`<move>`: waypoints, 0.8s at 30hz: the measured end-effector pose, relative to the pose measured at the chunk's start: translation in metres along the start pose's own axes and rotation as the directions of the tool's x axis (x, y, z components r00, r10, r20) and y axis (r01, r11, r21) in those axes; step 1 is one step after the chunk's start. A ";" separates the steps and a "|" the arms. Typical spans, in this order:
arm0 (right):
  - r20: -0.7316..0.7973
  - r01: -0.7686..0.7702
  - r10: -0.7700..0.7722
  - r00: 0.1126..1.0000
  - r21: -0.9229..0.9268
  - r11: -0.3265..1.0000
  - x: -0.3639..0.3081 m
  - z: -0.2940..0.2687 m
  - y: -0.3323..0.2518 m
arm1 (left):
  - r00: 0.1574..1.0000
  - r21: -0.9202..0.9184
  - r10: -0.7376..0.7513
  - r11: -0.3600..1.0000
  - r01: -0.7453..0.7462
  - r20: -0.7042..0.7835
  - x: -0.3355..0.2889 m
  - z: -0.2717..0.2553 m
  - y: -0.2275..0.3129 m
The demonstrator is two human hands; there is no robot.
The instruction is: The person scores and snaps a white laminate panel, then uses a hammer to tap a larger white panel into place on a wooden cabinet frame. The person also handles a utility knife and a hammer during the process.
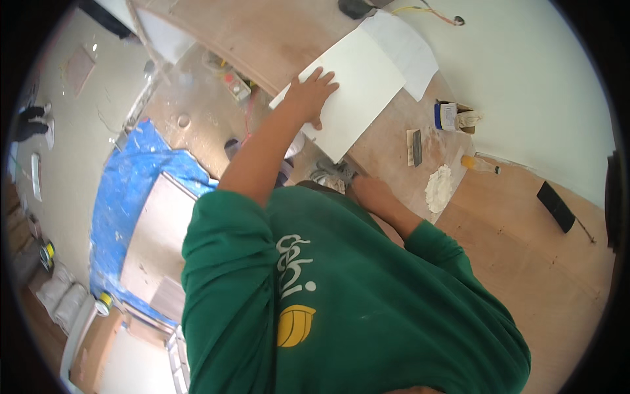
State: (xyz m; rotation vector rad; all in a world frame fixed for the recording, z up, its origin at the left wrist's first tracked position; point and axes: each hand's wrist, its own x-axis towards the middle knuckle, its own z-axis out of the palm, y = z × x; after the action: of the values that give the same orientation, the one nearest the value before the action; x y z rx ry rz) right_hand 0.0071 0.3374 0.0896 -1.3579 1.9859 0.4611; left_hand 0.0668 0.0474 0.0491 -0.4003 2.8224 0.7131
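Observation:
My left hand [314, 98] lies flat, fingers spread, on a white sheet or panel [361, 85] on the wooden worktop. Close to my body, beside the sheet's near corner, my right hand [369, 193] is closed. A grey object [340, 172] shows at its fingers, too blurred for me to tell its kind. A second, thinner white sheet [407, 52] sticks out from under the far edge of the first.
On the worktop [512, 243] to the right are a sanding block [415, 148], a heap of white powder [438, 188], a small open box [456, 117], a bottle [481, 164] and a black rectangular object [556, 207]. A blue tarp [111, 203] covers floor at left.

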 end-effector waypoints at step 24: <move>0.030 0.140 0.986 0.162 0.989 -0.053 -0.027 0.141 -0.175 | 0.964 0.069 0.206 0.973 -0.220 0.166 0.012 -0.025 -0.005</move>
State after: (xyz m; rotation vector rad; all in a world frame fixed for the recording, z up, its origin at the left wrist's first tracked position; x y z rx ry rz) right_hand 0.2203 0.3751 0.0238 0.5735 2.6771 -1.4321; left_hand 0.0539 0.0279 0.0652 -0.0231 2.7580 0.6269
